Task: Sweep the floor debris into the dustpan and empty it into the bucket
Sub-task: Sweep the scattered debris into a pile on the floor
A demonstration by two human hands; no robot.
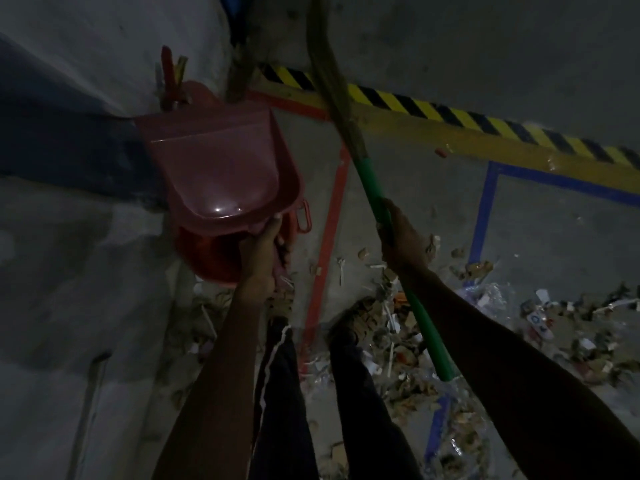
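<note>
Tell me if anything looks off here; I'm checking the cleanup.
Debris still litters the floor around the feet. The left hand holds the pink dustpan tipped over the red bucket; the right hand holds the broom.

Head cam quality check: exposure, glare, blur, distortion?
Head view: badly underexposed, floor and arms murky; one small specular glare spot on the pink plastic dustpan held by the left hand; motion blur smears the straw broom head above the green handle gripped by the right hand; wide-angle bowing curves the yellow-black hazard tape; debris soft.
</note>
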